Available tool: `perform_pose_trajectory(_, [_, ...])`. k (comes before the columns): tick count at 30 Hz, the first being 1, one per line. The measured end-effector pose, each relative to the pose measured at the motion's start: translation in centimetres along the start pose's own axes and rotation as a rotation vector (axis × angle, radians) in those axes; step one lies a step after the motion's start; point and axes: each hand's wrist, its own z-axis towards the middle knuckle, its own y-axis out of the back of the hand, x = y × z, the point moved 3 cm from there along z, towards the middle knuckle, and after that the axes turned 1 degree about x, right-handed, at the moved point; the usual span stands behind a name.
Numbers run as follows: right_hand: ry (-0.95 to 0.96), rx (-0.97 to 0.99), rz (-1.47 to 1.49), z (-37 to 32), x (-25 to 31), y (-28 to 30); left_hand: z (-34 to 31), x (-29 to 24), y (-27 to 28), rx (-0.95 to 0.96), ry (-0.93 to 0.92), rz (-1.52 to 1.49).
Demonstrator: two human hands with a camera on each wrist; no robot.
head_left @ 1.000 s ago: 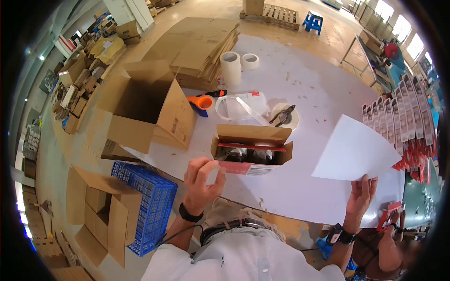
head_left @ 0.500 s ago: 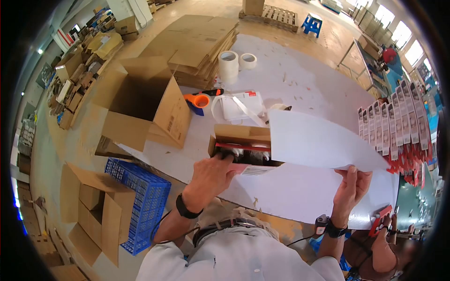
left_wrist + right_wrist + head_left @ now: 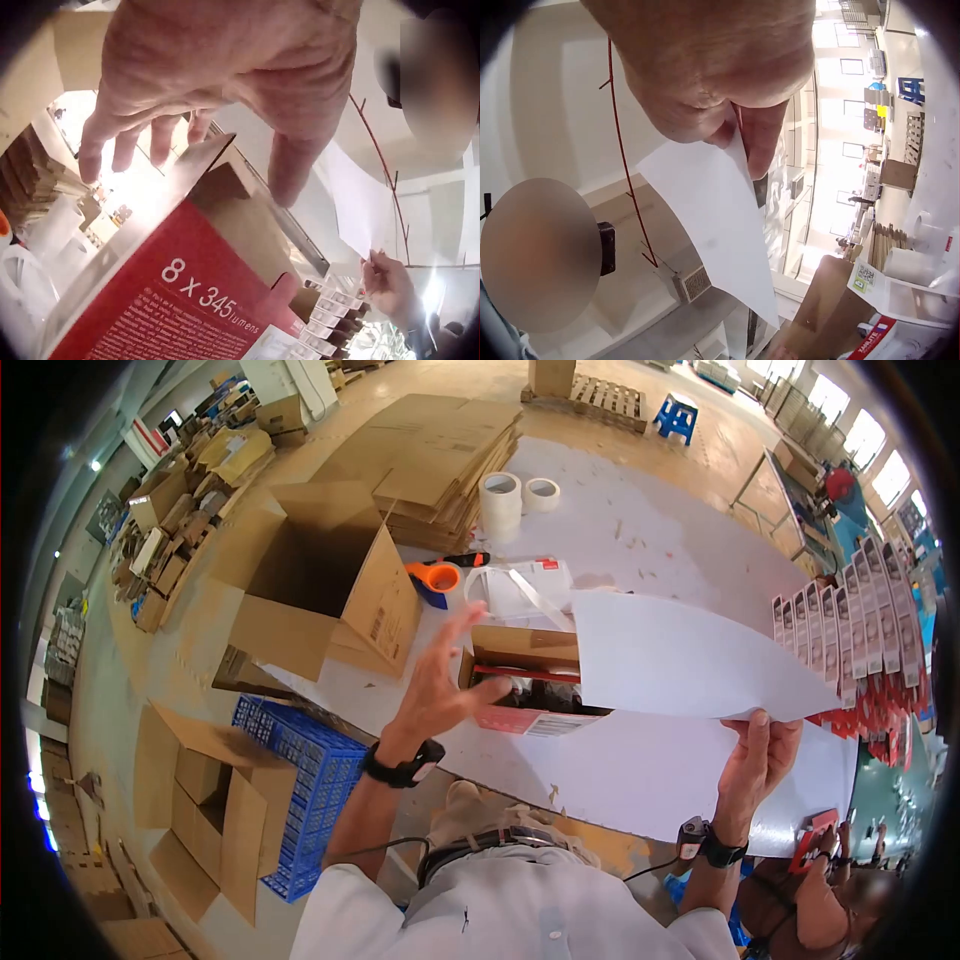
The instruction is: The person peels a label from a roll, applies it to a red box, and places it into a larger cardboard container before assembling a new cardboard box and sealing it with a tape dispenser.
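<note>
An open red printed box [image 3: 515,721] stands on the table before me, brown flap raised, with shiny, partly hidden items inside. In the left wrist view its red side [image 3: 202,300] reads "8 x 345 lumens". My left hand [image 3: 432,695] is over the box's left end, fingers spread and thumb apart, holding nothing. From the left wrist, that hand [image 3: 232,75] appears above the open top. My right hand [image 3: 760,752] pinches the near edge of a white sheet [image 3: 690,657] between thumb and fingers. The sheet hides the box's right end; it hangs from the right hand [image 3: 720,75] in the right wrist view.
An open carton [image 3: 385,605] stands left, near stacked flat cardboard [image 3: 420,445]. Behind the box lie tape rolls [image 3: 500,510], an orange-and-blue tape dispenser [image 3: 435,580] and a white pack [image 3: 545,580]. Packaged goods [image 3: 850,620] line the right edge. A blue crate [image 3: 310,790] stands lower left.
My right hand has brought the sheet leftward from the table's right side over the box's right end. My left hand reached to the box, then lifted off with its fingers spreading.
</note>
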Motion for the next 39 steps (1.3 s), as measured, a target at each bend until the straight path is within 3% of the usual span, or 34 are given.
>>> perform_pose_trajectory(2, [0.042, 0.023, -0.011, 0.0, -0.3, 0.0, 0.1, 1.8, -1.3, 0.180, 0.205, -0.227])
perform_pose_trajectory(5, [0.073, 0.086, -0.040, 0.0, -0.2, -0.5, -0.1, 3.2, -1.6, 0.229, 0.353, -0.098])
perform_pose_trajectory(8, [0.111, 0.173, -0.105, 0.3, -0.4, -1.2, 0.1, 2.9, -2.3, 0.085, 0.270, -0.252])
perform_pose_trajectory(13, [0.144, 0.363, -0.143, 0.8, -1.3, -2.9, 0.3, 2.3, -1.9, 0.113, 0.276, -0.144])
perform_pose_trajectory(16, [0.036, 0.543, -0.158, 1.2, -1.6, -3.3, 0.3, 2.4, -1.7, 0.126, 0.248, -0.131])
perform_pose_trajectory(20, [0.031, 0.635, -0.281, 2.9, -0.5, -3.9, 0.3, 2.2, -1.8, 0.090, 0.284, -0.218])
perform_pose_trajectory(23, [0.151, 0.741, -0.479, 3.6, 1.3, -5.6, 0.3, 2.3, -1.7, 0.094, 0.219, -0.162])
perform_pose_trajectory(29, [0.346, 0.908, -0.609, 2.9, 4.0, -10.6, 0.0, 3.1, -1.8, 0.145, 0.338, -0.240])
perform_pose_trajectory(32, [0.429, 0.792, -0.708, 3.3, 4.5, -11.0, -0.2, 3.5, -2.2, 0.113, 0.309, -0.327])
perform_pose_trajectory(33, [0.346, 0.737, -0.733, 3.8, 4.8, -10.8, -0.3, 3.5, -2.2, 0.117, 0.319, -0.332])
perform_pose_trajectory(36, [0.363, 0.713, -0.723, 4.5, 4.4, -11.0, -0.5, 3.3, -2.2, 0.121, 0.334, -0.354])
perform_pose_trajectory(39, [0.375, 0.835, -0.711, 4.0, 3.4, -11.3, -0.4, 3.1, -2.1, 0.120, 0.332, -0.345])
